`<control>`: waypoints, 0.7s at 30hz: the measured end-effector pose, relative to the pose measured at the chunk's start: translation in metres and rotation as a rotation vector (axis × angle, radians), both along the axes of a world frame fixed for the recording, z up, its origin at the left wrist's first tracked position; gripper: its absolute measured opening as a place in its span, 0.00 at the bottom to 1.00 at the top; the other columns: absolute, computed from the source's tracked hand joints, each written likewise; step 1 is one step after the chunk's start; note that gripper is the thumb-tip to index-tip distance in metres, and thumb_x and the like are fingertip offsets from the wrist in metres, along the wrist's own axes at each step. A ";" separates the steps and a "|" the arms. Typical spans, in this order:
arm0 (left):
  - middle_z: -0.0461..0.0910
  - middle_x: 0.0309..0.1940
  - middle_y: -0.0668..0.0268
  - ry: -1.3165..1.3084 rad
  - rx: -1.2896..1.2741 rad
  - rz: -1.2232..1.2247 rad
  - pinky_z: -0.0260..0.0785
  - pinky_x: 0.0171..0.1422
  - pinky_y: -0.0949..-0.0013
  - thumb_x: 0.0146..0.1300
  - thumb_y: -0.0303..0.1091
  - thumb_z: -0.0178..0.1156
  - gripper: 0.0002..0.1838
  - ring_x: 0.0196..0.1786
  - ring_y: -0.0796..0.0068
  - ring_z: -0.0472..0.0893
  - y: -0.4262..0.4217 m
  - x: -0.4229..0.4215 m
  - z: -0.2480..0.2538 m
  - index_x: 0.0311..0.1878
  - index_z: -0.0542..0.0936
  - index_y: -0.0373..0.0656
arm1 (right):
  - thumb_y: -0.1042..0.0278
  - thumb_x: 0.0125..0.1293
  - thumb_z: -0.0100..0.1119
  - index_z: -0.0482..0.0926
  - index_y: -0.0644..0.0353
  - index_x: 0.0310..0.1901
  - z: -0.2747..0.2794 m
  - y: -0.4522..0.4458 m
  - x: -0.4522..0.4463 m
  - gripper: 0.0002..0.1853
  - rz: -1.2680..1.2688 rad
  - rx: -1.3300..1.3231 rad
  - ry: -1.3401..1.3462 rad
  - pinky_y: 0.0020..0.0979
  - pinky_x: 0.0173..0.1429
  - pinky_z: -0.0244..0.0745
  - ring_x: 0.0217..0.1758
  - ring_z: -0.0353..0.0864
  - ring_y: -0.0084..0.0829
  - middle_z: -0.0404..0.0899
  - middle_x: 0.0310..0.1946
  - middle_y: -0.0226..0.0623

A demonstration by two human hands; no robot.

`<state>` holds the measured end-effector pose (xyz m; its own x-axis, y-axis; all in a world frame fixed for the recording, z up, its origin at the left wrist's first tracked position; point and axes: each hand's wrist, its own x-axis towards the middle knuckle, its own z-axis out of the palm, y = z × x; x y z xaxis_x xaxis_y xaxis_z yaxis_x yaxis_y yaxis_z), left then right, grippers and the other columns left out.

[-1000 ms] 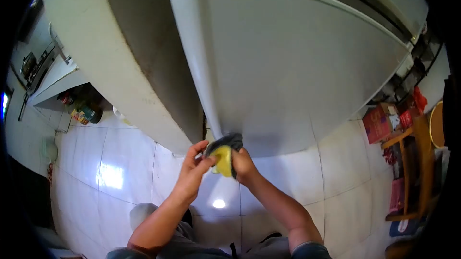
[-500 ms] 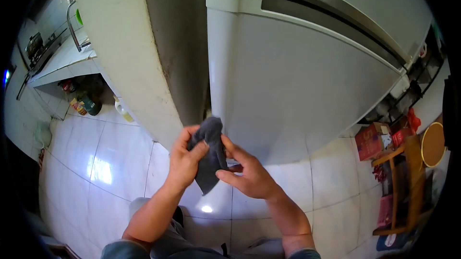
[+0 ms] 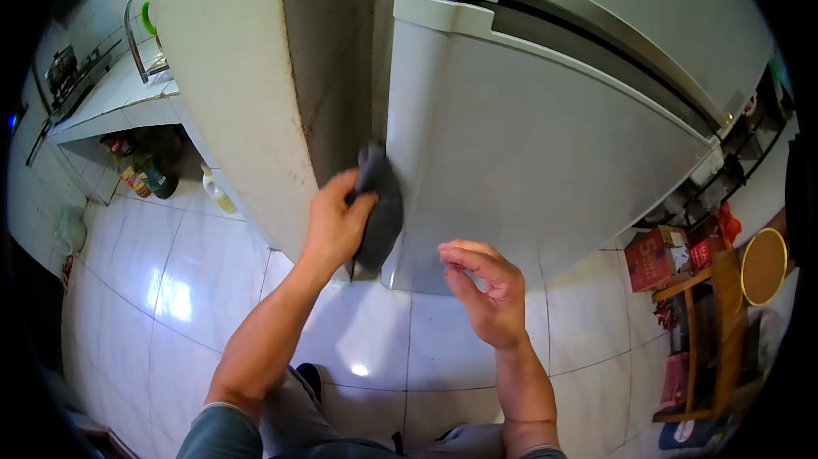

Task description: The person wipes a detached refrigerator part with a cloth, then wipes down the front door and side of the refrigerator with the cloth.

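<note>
Pinched between the thumb and fingers of my left hand (image 3: 336, 219) is a dark grey cloth (image 3: 381, 210), which hangs in front of the gap beside the fridge. The white fridge (image 3: 528, 152) stands just beyond the cloth, with its lower door closed. My right hand (image 3: 487, 290) is off the cloth, in front of the lower part of the fridge door. Its fingers are curved, with a space between them and the thumb, and nothing is in them.
A pale wall edge (image 3: 230, 67) rises left of the fridge. Bottles (image 3: 158, 176) stand under a tiled counter (image 3: 115, 110) at the left. At the right are a red box (image 3: 652, 261) and a wooden chair (image 3: 728, 331).
The cloth, yellow side showing at first, now shows only grey. My left hand has lifted it toward the gap. My right hand has let go and moved right. The view has tilted up.
</note>
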<state>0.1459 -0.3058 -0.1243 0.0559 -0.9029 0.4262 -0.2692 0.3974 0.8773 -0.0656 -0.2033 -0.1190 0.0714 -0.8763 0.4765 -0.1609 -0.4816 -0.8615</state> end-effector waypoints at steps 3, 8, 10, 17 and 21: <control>0.82 0.46 0.58 0.071 0.051 -0.055 0.69 0.59 0.67 0.60 0.26 0.62 0.16 0.51 0.69 0.80 0.009 0.007 -0.002 0.52 0.79 0.33 | 0.75 0.64 0.63 0.83 0.62 0.47 0.004 -0.001 0.003 0.10 -0.042 -0.027 0.075 0.28 0.56 0.75 0.50 0.81 0.30 0.82 0.47 0.38; 0.79 0.41 0.57 0.092 -0.533 0.177 0.70 0.52 0.66 0.57 0.24 0.62 0.14 0.45 0.62 0.80 -0.015 -0.013 0.116 0.48 0.81 0.36 | 0.79 0.63 0.63 0.83 0.64 0.46 0.007 0.003 0.000 0.10 -0.074 -0.099 0.047 0.28 0.54 0.76 0.49 0.82 0.30 0.82 0.48 0.38; 0.79 0.39 0.57 -0.021 -0.719 0.295 0.72 0.47 0.66 0.54 0.24 0.63 0.14 0.42 0.60 0.80 -0.020 -0.028 0.129 0.45 0.82 0.37 | 0.80 0.63 0.63 0.83 0.65 0.46 0.011 0.005 -0.008 0.10 -0.101 -0.121 0.062 0.28 0.54 0.76 0.49 0.82 0.30 0.82 0.48 0.38; 0.78 0.38 0.61 -0.272 -0.964 0.303 0.73 0.40 0.69 0.41 0.20 0.67 0.20 0.36 0.63 0.80 0.001 -0.061 0.129 0.42 0.83 0.42 | 0.84 0.61 0.61 0.83 0.67 0.43 0.013 -0.003 -0.005 0.10 -0.176 -0.106 -0.039 0.27 0.53 0.77 0.47 0.83 0.30 0.83 0.46 0.40; 0.77 0.37 0.65 -0.400 -0.905 0.273 0.74 0.38 0.68 0.39 0.22 0.68 0.22 0.36 0.64 0.80 0.006 -0.065 0.137 0.43 0.84 0.48 | 0.85 0.60 0.60 0.83 0.67 0.43 0.022 -0.005 -0.001 0.10 -0.185 -0.144 -0.091 0.27 0.51 0.77 0.46 0.83 0.29 0.83 0.45 0.40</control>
